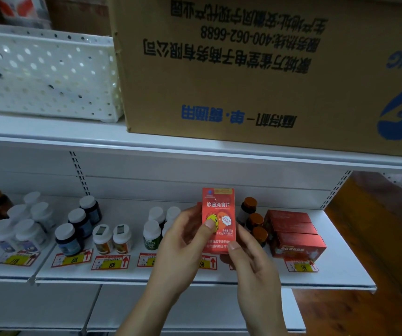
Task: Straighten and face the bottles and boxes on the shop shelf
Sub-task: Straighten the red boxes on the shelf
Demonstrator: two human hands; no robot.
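Note:
I hold a tall red box [218, 207] upright above the white shelf [132, 275], its printed front turned toward me. My left hand [185, 241] grips its left side with the thumb across the front. My right hand [251, 260] pinches its lower right corner. Behind the box stand brown bottles with orange caps [253, 219]. To their right lies a row of red boxes [294, 231]. White-capped bottles [156, 226] stand just left of my hands, with more white-capped and dark bottles [74, 229] farther left.
Red and yellow price tags [110, 261] lie along the shelf's front. On the shelf above sit a big cardboard carton [255, 69] and a white perforated basket [45, 73]. A wooden surface [377, 238] borders the shelf's right end.

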